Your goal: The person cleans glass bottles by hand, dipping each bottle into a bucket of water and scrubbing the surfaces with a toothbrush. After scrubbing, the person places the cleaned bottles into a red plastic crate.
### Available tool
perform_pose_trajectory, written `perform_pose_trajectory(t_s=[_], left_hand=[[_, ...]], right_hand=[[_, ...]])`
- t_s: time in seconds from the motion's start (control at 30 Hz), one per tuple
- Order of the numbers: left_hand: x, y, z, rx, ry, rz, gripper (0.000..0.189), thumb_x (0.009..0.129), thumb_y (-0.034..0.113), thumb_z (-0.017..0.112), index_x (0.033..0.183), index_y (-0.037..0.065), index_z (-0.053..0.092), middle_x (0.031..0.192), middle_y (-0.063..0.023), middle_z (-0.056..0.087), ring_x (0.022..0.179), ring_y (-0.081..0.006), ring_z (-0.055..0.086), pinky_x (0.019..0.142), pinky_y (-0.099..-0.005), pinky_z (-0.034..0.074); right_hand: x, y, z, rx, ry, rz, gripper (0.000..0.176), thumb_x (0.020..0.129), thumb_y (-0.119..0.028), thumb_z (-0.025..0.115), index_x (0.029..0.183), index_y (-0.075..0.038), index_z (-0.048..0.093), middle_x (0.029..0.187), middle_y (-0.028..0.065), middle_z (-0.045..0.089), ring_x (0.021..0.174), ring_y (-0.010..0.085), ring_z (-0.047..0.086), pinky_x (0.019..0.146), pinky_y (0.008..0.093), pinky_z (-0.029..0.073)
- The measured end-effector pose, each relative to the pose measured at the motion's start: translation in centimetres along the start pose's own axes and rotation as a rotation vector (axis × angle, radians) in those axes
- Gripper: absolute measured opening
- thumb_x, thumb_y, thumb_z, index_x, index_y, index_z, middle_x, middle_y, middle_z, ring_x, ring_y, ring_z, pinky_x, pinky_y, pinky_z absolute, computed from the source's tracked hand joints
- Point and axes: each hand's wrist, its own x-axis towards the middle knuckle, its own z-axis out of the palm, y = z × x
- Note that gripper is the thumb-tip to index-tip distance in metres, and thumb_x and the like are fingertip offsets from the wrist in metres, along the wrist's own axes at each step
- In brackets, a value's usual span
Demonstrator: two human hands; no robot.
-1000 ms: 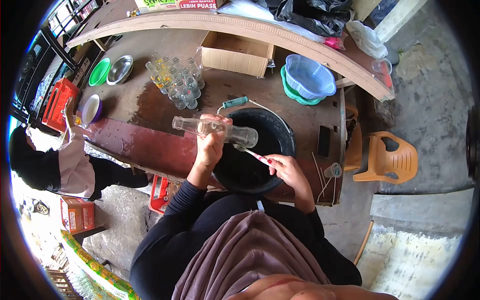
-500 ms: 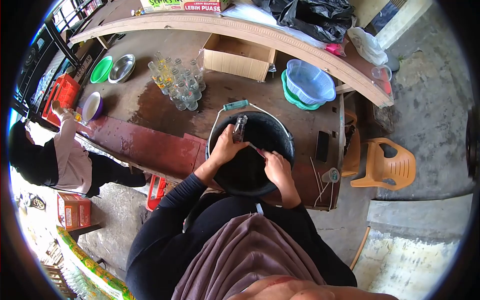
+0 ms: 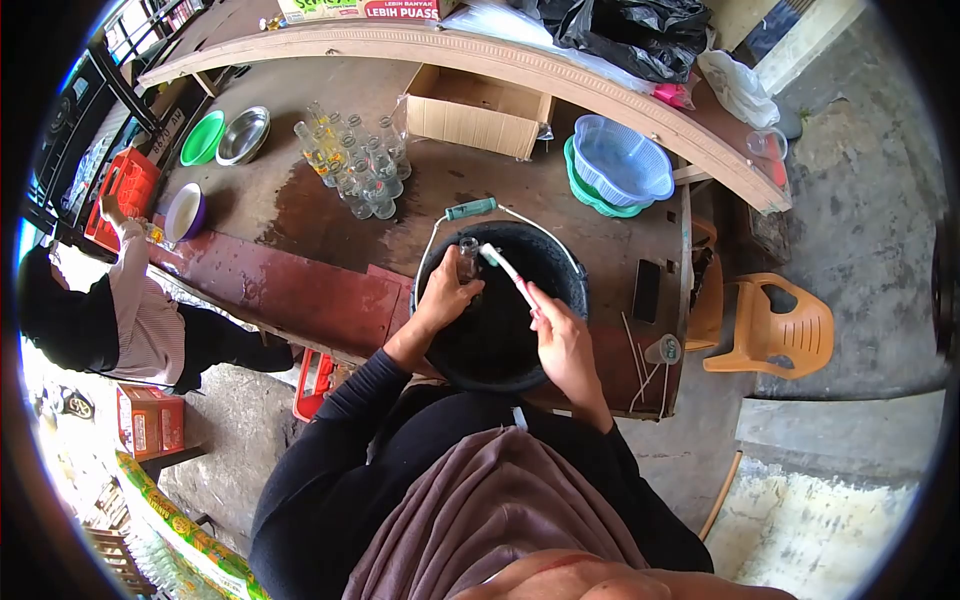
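Observation:
My left hand (image 3: 447, 293) grips a clear glass bottle (image 3: 468, 256), held upright with its mouth up, inside a black bucket (image 3: 562, 268) on the brown table. My right hand (image 3: 560, 329) holds a toothbrush (image 3: 507, 271) by its pink-and-white handle. The brush head points up and left, close to the bottle's mouth. Both hands are over the bucket's dark inside. The bottle's lower part is hidden behind my left hand.
Several clear bottles (image 3: 352, 164) stand in a cluster at the table's back. An open cardboard box (image 3: 478, 111), blue and green baskets (image 3: 618, 160), a green bowl (image 3: 201, 139) and a metal bowl (image 3: 243, 135) are on the table. Another person (image 3: 120, 310) stands at left; an orange chair (image 3: 775, 325) at right.
The bottle went from lying sideways above the bucket's rim to standing upright inside the bucket. My right hand raised the toothbrush so its head now reaches the bottle's mouth.

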Motion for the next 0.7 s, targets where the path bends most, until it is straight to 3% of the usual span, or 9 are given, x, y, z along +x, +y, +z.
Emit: perform_pose_trajectory(t_s=[0.03, 0.1, 0.17, 0.27, 0.33, 0.47, 0.57, 0.63, 0.7], left_hand=[[0.0, -0.3, -0.1, 0.002, -0.002, 0.001, 0.04, 0.076, 0.013, 0.076, 0.103, -0.003, 0.05, 0.089, -0.0188, 0.056, 0.086, -0.0321, 0.061, 0.074, -0.0404, 0.049], [-0.1, -0.4, -0.3, 0.168, 0.051, 0.179, 0.044, 0.074, 0.013, 0.077, 0.107, -0.004, 0.053, 0.093, -0.0169, 0.06, 0.086, -0.0319, 0.063, 0.074, -0.0386, 0.05], [-0.7, 0.6, -0.7, 0.199, 0.021, 0.16, 0.042, 0.073, 0.009, 0.077, 0.107, -0.003, 0.057, 0.096, -0.0155, 0.06, 0.09, -0.0299, 0.064, 0.075, -0.0363, 0.051], [-1.8, 2.6, -0.9, 0.032, -0.015, 0.201, 0.039, 0.072, 0.004, 0.077, 0.107, -0.002, 0.059, 0.097, -0.0148, 0.06, 0.094, -0.0272, 0.065, 0.076, -0.0341, 0.052], [-2.0, 3.2, -1.1, 0.01, 0.014, 0.086, 0.035, 0.073, 0.0, 0.076, 0.105, -0.001, 0.061, 0.096, -0.0131, 0.06, 0.092, -0.0255, 0.065, 0.076, -0.033, 0.053], [-2.4, 4.2, -1.8, 0.003, 0.13, 0.258, 0.033, 0.074, 0.001, 0.076, 0.104, 0.001, 0.063, 0.094, -0.0116, 0.063, 0.091, -0.0243, 0.066, 0.075, -0.0333, 0.053], [-3.4, 6.0, -2.9, 0.196, 0.082, 0.172, 0.032, 0.073, 0.002, 0.076, 0.103, 0.004, 0.064, 0.093, -0.0108, 0.064, 0.092, -0.0264, 0.065, 0.074, -0.0353, 0.053], [-3.9, 5.8, -3.2, 0.318, 0.08, 0.272, 0.033, 0.071, 0.003, 0.077, 0.101, 0.006, 0.065, 0.093, -0.0103, 0.066, 0.092, -0.0299, 0.064, 0.077, -0.0376, 0.053], [-4.3, 5.8, -3.7, 0.401, 0.073, 0.316, 0.032, 0.071, 0.003, 0.078, 0.1, 0.006, 0.067, 0.096, -0.0096, 0.067, 0.096, -0.0287, 0.064, 0.08, -0.0368, 0.052]], right_hand=[[-0.2, -0.1, 0.2, 0.068, -0.003, -0.04, 0.037, 0.096, -0.003, 0.051, 0.132, -0.008, 0.058, 0.091, 0.0157, 0.064, 0.078, 0.0284, 0.065, 0.072, 0.0365, 0.051], [-1.0, 1.2, 1.0, 0.025, -0.058, -0.018, 0.037, 0.095, -0.003, 0.051, 0.131, -0.008, 0.058, 0.092, 0.015, 0.064, 0.081, 0.0292, 0.065, 0.072, 0.0377, 0.051], [-1.5, 2.0, 1.3, -0.336, -0.141, 0.069, 0.035, 0.095, -0.003, 0.051, 0.129, -0.008, 0.059, 0.092, 0.0145, 0.064, 0.082, 0.0306, 0.066, 0.073, 0.0395, 0.051], [-1.7, 0.2, 1.1, -0.168, -0.024, 0.052, 0.036, 0.095, -0.003, 0.051, 0.13, -0.009, 0.057, 0.096, 0.014, 0.064, 0.085, 0.031, 0.066, 0.074, 0.0399, 0.052], [-1.9, -0.3, 1.8, 0.03, 0.016, -0.017, 0.039, 0.095, -0.004, 0.052, 0.133, -0.008, 0.054, 0.098, 0.0156, 0.063, 0.087, 0.0309, 0.066, 0.075, 0.0397, 0.052], [-2.0, 2.1, 3.0, -0.205, -0.072, -0.023, 0.042, 0.093, 0.0, 0.053, 0.134, -0.006, 0.053, 0.095, 0.0153, 0.061, 0.083, 0.0287, 0.065, 0.076, 0.0382, 0.052], [-1.6, 1.7, 2.8, -0.187, -0.073, 0.042, 0.044, 0.092, 0.003, 0.053, 0.135, -0.005, 0.053, 0.093, 0.0157, 0.061, 0.083, 0.0292, 0.065, 0.076, 0.0387, 0.052], [-1.4, -0.5, 2.5, 0.121, 0.001, -0.071, 0.043, 0.091, 0.003, 0.053, 0.134, -0.006, 0.053, 0.093, 0.0168, 0.062, 0.084, 0.0308, 0.066, 0.076, 0.0401, 0.052], [-1.4, -0.5, 2.9, 0.168, -0.021, -0.056, 0.042, 0.091, 0.003, 0.053, 0.132, -0.006, 0.055, 0.094, 0.017, 0.063, 0.084, 0.0321, 0.066, 0.076, 0.041, 0.052]])
